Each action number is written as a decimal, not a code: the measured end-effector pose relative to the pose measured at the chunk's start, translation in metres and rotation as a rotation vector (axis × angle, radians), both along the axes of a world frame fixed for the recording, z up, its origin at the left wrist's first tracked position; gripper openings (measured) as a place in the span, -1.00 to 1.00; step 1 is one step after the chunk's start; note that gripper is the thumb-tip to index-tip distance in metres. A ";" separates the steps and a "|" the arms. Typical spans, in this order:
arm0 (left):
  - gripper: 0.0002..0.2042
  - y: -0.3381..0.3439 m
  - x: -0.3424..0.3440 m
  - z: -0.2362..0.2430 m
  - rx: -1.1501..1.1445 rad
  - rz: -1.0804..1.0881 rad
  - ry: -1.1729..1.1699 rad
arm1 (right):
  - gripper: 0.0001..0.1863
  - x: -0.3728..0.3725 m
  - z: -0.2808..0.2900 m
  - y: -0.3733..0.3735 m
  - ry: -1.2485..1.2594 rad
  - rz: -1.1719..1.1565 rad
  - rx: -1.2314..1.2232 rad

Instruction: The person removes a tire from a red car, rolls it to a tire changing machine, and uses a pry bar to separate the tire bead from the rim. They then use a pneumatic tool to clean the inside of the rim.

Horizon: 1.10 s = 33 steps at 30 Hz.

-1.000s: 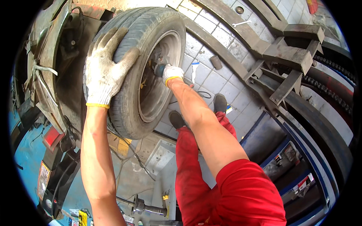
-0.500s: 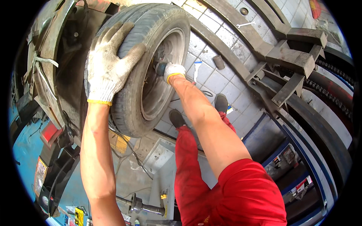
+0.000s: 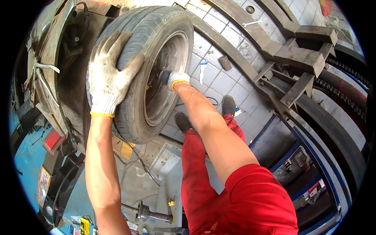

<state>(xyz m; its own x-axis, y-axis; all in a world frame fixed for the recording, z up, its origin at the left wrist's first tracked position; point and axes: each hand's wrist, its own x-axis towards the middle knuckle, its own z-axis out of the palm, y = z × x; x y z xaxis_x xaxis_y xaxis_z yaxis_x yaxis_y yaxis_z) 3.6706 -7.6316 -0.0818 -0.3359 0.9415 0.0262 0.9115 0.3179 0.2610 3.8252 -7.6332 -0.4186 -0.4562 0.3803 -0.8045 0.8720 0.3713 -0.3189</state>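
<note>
A worn tyre (image 3: 131, 127) on a dusty metal wheel rim (image 3: 180, 55) stands upright against the vehicle's wheel arch. My left hand (image 3: 107, 74), in a dirty white knit glove, lies on the tread with its fingers spread. At the wheel's centre my right hand (image 3: 179, 79), gloved the same way, is closed round a power tool that looks like an impact wrench (image 3: 164, 77). Only its blue-black rounded body shows, pointed at the hub; its grip is hidden by the glove. A dark hose (image 3: 213, 98) curves over the floor below that hand.
Metal lift beams (image 3: 250, 37) run along the right, with a spanner (image 3: 252, 23) lying on one. A dark cylindrical socket (image 3: 225, 62) and a blue-and-white strip (image 3: 202, 72) are on the tiled floor. My shoes (image 3: 183, 122) stand below the wheel. A blue-framed shelf (image 3: 301, 156) holds items at lower right.
The view has shifted slightly, so the tyre and both hands appear a little further left. My left hand stays on the tread and my right hand keeps the tool at the hub.
</note>
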 end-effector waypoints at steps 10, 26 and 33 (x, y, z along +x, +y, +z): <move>-0.40 -0.014 0.002 0.002 -0.020 0.009 0.027 | -0.52 -0.005 -0.002 -0.011 0.006 -0.004 0.017; -0.39 -0.023 0.006 0.004 -0.031 -0.006 0.039 | -0.61 -0.015 -0.004 -0.008 0.008 -0.060 0.113; -0.40 -0.025 0.012 0.005 -0.002 -0.008 0.050 | -0.62 -0.013 0.007 -0.009 -0.005 -0.071 0.120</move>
